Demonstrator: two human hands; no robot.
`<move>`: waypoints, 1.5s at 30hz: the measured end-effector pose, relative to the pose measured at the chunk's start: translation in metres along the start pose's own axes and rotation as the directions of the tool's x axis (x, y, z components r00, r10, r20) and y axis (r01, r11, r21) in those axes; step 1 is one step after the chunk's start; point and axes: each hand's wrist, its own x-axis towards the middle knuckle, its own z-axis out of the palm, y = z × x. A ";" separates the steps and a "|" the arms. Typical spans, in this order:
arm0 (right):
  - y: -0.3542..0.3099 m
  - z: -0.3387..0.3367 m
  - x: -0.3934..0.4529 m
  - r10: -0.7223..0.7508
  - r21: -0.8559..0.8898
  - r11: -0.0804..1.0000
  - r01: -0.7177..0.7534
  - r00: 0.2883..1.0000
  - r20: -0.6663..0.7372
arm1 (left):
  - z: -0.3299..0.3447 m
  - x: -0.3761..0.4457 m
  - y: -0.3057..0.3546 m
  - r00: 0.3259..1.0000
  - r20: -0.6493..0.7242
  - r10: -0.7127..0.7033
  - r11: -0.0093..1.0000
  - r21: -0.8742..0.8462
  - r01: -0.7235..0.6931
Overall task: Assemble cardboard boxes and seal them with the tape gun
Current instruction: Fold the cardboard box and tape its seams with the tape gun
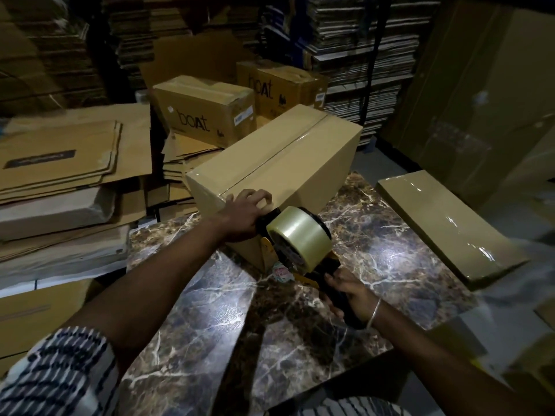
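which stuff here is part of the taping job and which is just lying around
In use: cardboard box, tape gun, left hand on the box, right hand gripping the gun's handle.
Lying about: printed boxes, flat cardboard stack, wrapped flat pack.

A closed cardboard box (276,163) stands on the far left part of the marbled counter (375,235), a strip of clear tape running along its top seam. The left hand (247,213) rests on the box's near top edge, fingers curled over it. The right hand (348,291) grips the black handle of a tape gun (300,244), whose roll of clear tape sits against the box's near end. A flat, glossy cardboard piece (444,223) lies at the counter's right edge. Two boxes printed "boAt" (207,111) stand beyond the counter's far edge.
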 end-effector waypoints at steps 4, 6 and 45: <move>-0.017 0.001 -0.007 0.029 -0.031 0.999 -0.027 0.997 0.069 | -0.006 0.004 0.001 0.994 0.103 -0.044 0.978 -0.197 0.064; -0.022 0.003 -0.008 0.030 -0.019 0.999 -0.029 0.997 0.067 | -0.005 0.005 -0.001 0.990 0.128 -0.052 0.962 -0.258 0.084; 0.037 -0.039 0.024 0.008 0.062 0.998 0.009 0.963 -0.270 | -0.041 0.012 0.010 0.988 0.156 -0.009 0.987 0.160 -0.016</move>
